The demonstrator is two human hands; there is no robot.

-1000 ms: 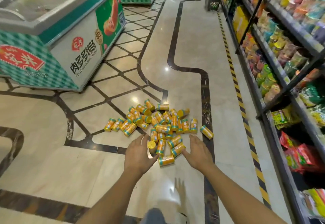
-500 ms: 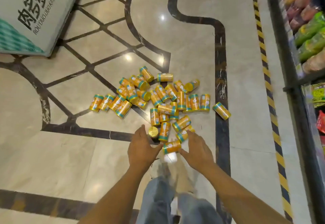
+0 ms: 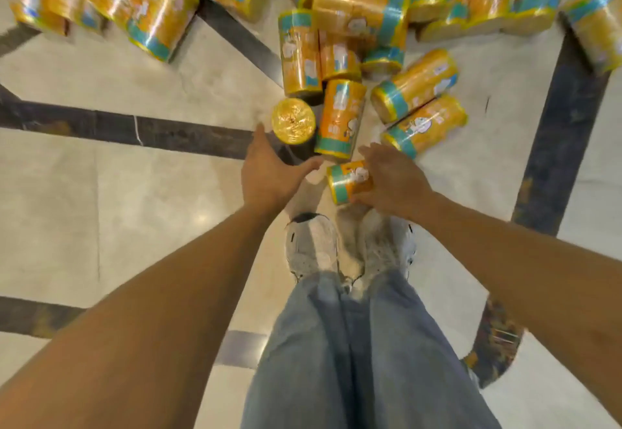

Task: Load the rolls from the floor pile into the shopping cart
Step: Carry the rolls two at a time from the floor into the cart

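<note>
Crouched closer than before; my right hand (image 3: 394, 183) now curled round nearest roll (image 3: 346, 181); my left hand (image 3: 269, 173) open, fingers spread, just near side of upright roll (image 3: 293, 120).

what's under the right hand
An orange roll lying on its side, gripped by the right hand. Its right end and whatever lies beneath are covered.

Reach became a grip
The right hand (image 3: 395, 181) now grips the nearest yellow foil-wrapped roll (image 3: 346, 181); the left hand (image 3: 269, 173) came beside the upright gold-topped roll (image 3: 293, 120).
</note>
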